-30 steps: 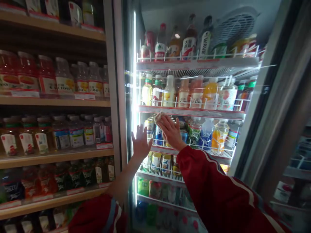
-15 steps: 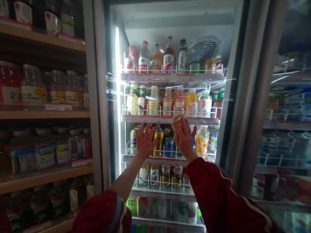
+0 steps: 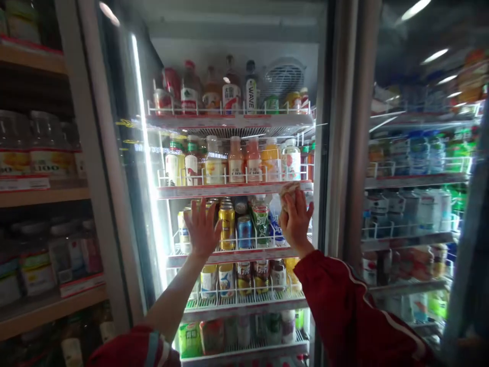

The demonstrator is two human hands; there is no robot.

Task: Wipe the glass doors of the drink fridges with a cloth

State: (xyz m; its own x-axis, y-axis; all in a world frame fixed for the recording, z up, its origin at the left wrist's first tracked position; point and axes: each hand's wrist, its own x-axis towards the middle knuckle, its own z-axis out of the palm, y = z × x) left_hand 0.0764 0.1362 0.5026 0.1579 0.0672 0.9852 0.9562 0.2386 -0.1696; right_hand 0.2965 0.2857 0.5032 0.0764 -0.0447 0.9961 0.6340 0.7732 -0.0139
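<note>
Cloth (image 3: 289, 189) is bunched against the fridge's glass door (image 3: 130, 214) near its right edge, pinned under the half-curled fingers of the right hand (image 3: 296, 224). Left hand (image 3: 202, 229) lies flat with fingers spread on the door's middle, holding nothing. Cans (image 3: 226, 227) stand on a shelf behind the glass.

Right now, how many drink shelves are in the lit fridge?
5: top shelf, second shelf, third shelf behind the left hand and the right hand with its cloth, fourth shelf, fifth shelf lowest; more may be hidden below.
</note>
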